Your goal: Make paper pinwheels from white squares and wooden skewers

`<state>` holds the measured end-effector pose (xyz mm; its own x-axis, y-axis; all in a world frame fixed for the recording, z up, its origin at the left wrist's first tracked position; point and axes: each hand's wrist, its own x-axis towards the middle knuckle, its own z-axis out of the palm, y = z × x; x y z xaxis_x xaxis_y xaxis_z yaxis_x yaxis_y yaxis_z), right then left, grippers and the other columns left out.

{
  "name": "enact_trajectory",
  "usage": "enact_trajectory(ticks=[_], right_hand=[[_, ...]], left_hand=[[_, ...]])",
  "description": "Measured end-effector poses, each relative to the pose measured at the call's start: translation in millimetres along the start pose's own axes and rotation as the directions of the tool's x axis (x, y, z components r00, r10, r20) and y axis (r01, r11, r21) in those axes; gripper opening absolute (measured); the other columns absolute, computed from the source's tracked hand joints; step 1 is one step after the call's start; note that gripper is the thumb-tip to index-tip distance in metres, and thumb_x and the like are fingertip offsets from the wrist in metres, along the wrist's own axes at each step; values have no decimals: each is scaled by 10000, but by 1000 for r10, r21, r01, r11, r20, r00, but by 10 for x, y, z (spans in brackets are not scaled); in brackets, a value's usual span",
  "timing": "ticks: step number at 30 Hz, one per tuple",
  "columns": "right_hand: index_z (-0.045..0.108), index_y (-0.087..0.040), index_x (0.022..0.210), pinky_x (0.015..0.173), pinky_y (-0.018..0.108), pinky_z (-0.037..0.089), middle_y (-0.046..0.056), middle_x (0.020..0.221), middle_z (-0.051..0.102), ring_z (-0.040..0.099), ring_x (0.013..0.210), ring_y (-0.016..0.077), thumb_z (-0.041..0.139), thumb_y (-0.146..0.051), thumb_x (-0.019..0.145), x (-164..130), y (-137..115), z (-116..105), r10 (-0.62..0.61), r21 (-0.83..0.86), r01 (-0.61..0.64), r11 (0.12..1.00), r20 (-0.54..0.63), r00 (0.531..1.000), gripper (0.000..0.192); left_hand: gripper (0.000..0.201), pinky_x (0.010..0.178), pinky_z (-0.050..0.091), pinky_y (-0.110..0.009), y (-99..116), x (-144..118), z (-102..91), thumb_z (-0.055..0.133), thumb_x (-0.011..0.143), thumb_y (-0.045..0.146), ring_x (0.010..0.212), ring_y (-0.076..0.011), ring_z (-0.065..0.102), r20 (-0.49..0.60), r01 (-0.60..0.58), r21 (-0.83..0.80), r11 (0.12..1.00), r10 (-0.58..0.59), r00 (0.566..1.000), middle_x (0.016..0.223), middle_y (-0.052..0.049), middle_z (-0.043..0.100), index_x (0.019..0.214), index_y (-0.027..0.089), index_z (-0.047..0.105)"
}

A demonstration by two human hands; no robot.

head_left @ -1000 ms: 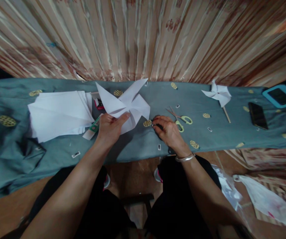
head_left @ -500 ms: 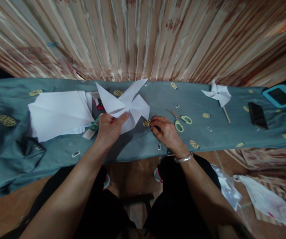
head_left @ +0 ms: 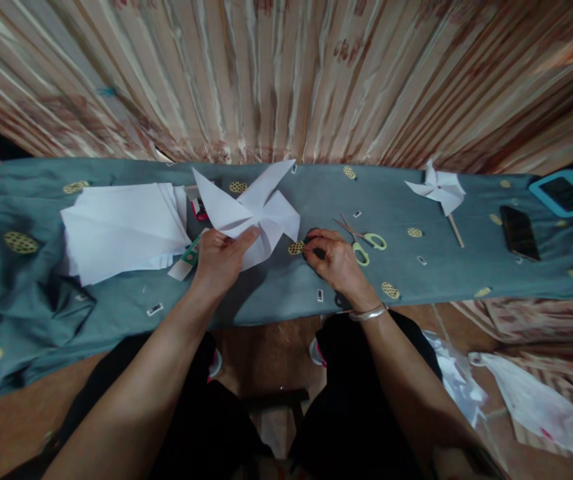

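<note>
A white paper pinwheel (head_left: 261, 217) is pinched by my left hand (head_left: 224, 257), the thumb lying over its folded centre. To the right, my right hand (head_left: 334, 257) hovers low over the cloth with thumb and fingertips pressed together. Whatever sits in that pinch, if anything, is too small to make out. Just past the right hand lie scissors (head_left: 363, 243) with light green handles, blades pointing up and left. Beside my left hand are a green and white small box (head_left: 186, 257) and a red and black object (head_left: 199, 209), partly hidden by the pinwheel.
A stack of white paper (head_left: 121, 230) lies on the left of the blue-grey cloth (head_left: 261, 300). Farther right are a smaller pinwheel (head_left: 439, 190) on a stick, a dark phone (head_left: 519, 232) and a blue-framed tablet (head_left: 564, 193). A pleated curtain (head_left: 276, 87) hangs behind.
My right hand's fingers have lifted and curled a little, still pinched together. The left hand keeps the pinwheel in nearly the same place.
</note>
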<state>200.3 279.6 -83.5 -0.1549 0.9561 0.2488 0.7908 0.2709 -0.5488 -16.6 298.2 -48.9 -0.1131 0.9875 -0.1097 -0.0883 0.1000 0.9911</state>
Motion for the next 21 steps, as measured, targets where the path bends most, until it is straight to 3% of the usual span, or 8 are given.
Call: enact_trajectory(ticks=[11,15,21], right_hand=[[731,-154,898,953,459,499,154,1229,646,573,1097,290,509,-142,903,-55,-85,-65,-124,-249,141,958,83,989,223],[727,-134,919,936,485,501,183,1283,623,560,1102,305,460,-139,933,-80,-170,-62,-121,-342,151,927,107,987,268],[726,-142,919,923,494,497,173,1311,619,564,1110,310,447,-122,930,-112,-203,-38,-96,-353,127,927,106,990,280]], left_hand=[[209,562,506,-254,11,-12,-6,783,653,327,651,-186,662,0,2,32,999,-2,1000,737,-42,742,782,164,762],[197,577,508,-249,29,-27,14,772,664,302,704,-196,678,-17,4,24,1000,-4,1000,763,-54,748,791,153,760],[225,598,528,-255,-11,-11,10,780,659,330,776,-219,696,9,2,11,1000,-2,1000,804,-67,762,805,159,761]])
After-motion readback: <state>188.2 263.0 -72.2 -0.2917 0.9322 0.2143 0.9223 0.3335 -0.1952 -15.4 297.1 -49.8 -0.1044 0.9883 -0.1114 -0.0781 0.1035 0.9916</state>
